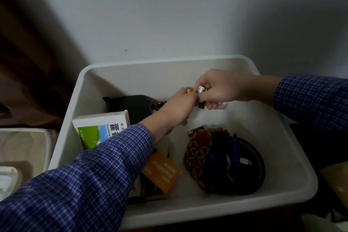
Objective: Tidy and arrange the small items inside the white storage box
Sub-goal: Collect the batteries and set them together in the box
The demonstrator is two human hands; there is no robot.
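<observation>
Down inside the white plastic storage box (116, 156), both hands meet above its far half. The right hand (216, 90), reaching in from the right in a blue checked sleeve (310, 100), has its fingers curled round a bunch of small cylindrical batteries (200, 89); one white-ended cell and some gold ends stick out above the fist, and dark ends show below it. The left hand (177, 109), in a matching blue checked sleeve (84, 175), comes up from the lower left and its fingertips touch the same bunch, pinching at a gold-topped cell at the upper edge of the hand; how firmly it grips cannot be told.

On the floor of the box, at the left wall, a white cardboard carton with a green and blue landscape print (99, 130) stands tilted. Behind it lies a dark blue-black bulky object (131, 105), its form unclear. Under the left forearm an orange card packet with pale lettering (160, 171) lies flat, overlapping darker flat items. At the right, a round wooden openwork coaster (197, 152) leans against a black round woven basket (250, 165) holding blue pens (234, 149) and a white cable plug (245, 161).

The box sits against a pale grey wall (169, 15).
</observation>
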